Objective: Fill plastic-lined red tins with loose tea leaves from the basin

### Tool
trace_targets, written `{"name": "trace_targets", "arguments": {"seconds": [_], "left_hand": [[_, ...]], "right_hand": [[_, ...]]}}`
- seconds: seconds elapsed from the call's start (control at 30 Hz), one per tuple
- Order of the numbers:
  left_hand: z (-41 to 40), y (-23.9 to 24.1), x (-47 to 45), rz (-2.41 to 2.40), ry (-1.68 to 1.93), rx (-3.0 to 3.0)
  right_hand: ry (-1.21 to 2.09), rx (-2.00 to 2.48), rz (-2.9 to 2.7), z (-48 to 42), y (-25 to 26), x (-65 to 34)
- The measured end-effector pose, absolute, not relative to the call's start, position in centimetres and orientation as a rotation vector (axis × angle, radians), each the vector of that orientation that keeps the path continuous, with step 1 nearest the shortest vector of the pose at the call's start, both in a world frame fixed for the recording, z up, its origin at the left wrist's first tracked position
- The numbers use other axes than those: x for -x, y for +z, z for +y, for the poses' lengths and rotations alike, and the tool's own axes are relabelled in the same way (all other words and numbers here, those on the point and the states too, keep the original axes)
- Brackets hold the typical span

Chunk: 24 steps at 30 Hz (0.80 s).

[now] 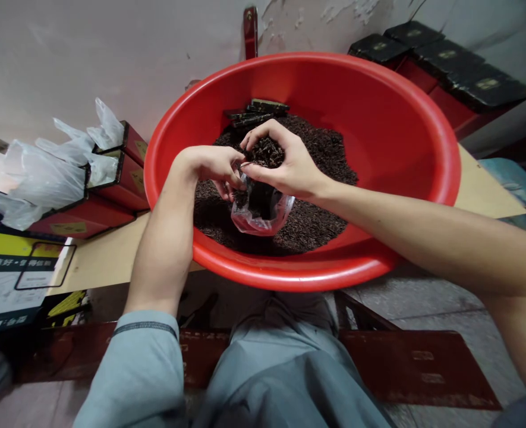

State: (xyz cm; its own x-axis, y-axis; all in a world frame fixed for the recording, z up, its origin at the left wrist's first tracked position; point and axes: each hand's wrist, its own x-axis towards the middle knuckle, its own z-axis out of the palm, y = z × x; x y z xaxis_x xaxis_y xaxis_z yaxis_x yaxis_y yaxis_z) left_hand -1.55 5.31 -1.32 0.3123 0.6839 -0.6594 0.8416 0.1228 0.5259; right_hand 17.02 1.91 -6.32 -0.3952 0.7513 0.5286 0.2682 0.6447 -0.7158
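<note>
A large red basin [302, 279] holds a heap of dark, dry loose tea leaves [316, 220]. Over the heap is a clear plastic bag [265, 224], its mouth open and dark inside. My left hand [220, 166] grips the bag's edge, some of its fingers hidden. My right hand [287, 160] curls just above the bag's mouth, a clump of tea leaves showing in the curve between thumb and fingers. Several flat black lids [263, 110] lie on the leaves at the basin's far side.
At left, red tins [111, 184] stand with plastic liner bags [49, 172] sticking out. Red tins with black lids [450, 59] stand at the back right. A printed carton [13, 273] is at lower left; a dark red bench [414, 362] runs below.
</note>
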Motion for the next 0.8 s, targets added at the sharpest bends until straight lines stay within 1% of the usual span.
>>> {"name": "trace_targets", "arguments": {"seconds": [0.4,0.53,0.6,0.73,0.8], "left_hand": [[4.4,0.2,1.2,1.354,-0.066,-1.729],[4.6,0.3,1.5,1.374,0.019,-1.854],[4.9,0.2,1.8,1.420,-0.020,-1.876],[5.4,-0.6,2.2,1.435,-0.264,-1.697],[5.6,-1.1,2.3,1.404,-0.261,-1.621]], "right_hand": [[0.596,0.739,-1.886,2.1,-6.6,-16.9],[0.583,0.723,-1.838,2.3,-6.9,-16.9],[0.605,0.696,-1.843,2.5,-7.1,-16.9],[0.760,0.599,-1.996,2.7,-6.7,-17.2],[0.873,0.615,-2.097,2.7,-6.0,-17.7]]}}
